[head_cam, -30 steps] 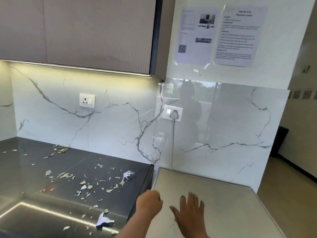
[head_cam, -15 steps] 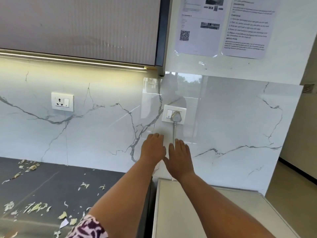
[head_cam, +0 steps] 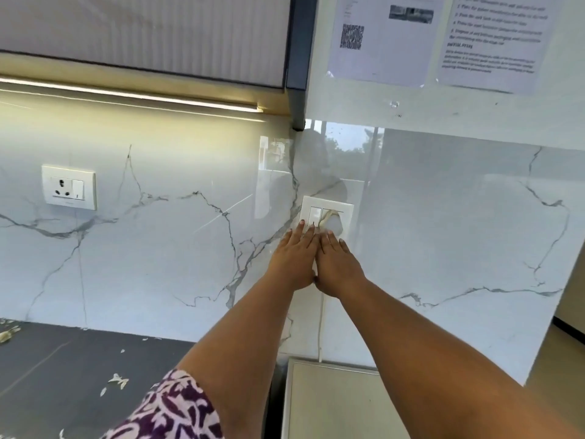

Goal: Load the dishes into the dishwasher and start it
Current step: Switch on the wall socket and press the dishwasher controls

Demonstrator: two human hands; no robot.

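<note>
Two bare arms reach up a white marble wall, hands side by side and touching. The left hand (head_cam: 292,259) has straight fingers, its fingertips (head_cam: 301,222) resting on the switch of a white wall socket (head_cam: 347,208). The right hand (head_cam: 338,269), fingers also straight and holding nothing, lies just below the white plug (head_cam: 333,224) seated in that socket. A white cord (head_cam: 320,331) runs down from behind the hands to the pale top of the dishwasher (head_cam: 332,403), at the lower edge below the socket. A dark worktop (head_cam: 63,359) to the left carries scattered scraps. A second socket (head_cam: 68,187) sits farther left.
</note>
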